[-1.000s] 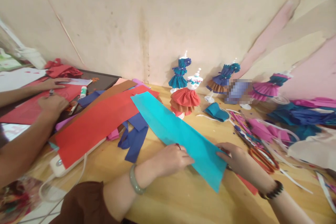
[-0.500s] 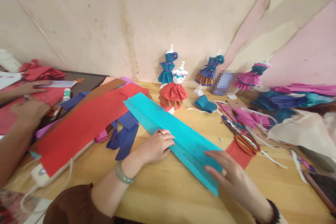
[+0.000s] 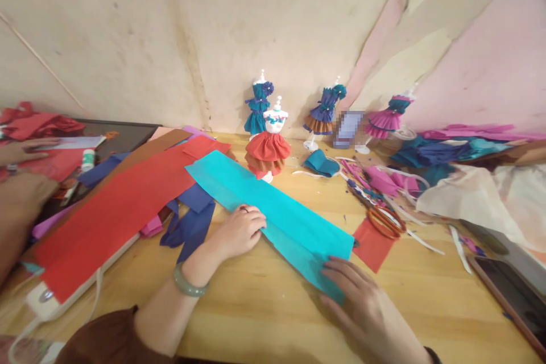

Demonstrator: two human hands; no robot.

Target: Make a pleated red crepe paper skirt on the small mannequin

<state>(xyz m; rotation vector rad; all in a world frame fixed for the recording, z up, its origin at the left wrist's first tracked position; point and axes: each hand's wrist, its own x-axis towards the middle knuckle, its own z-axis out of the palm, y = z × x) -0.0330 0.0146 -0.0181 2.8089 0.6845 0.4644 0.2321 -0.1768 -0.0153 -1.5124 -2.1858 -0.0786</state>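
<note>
A long turquoise strip [image 3: 277, 205] of paper or thin cloth lies slantwise on the table, with its near long edge folded over. My left hand [image 3: 245, 230], with a ring and a pale green bangle on the wrist, has its fingers curled over that near edge around the middle. At the right end of the strip, my right hand [image 3: 352, 296] rests with fingers stretched out and thumb apart, touching the folded part. The strip's far left end overlaps a red strip [image 3: 123, 199] and dark blue pieces [image 3: 198, 210].
Behind stand small dressed mannequins, one in a red skirt [image 3: 268, 151]. Orange-handled scissors [image 3: 386, 222] and a red square [image 3: 374, 244] lie right, near scraps and a phone [image 3: 512, 301]. A power strip [image 3: 55, 301] sits left; another person's hand [image 3: 25, 193] is at far left.
The view has shifted, so things appear further left. My right hand has moved down to the near corner of the turquoise strip, where the fold now lies flatter. My left hand keeps its place.
</note>
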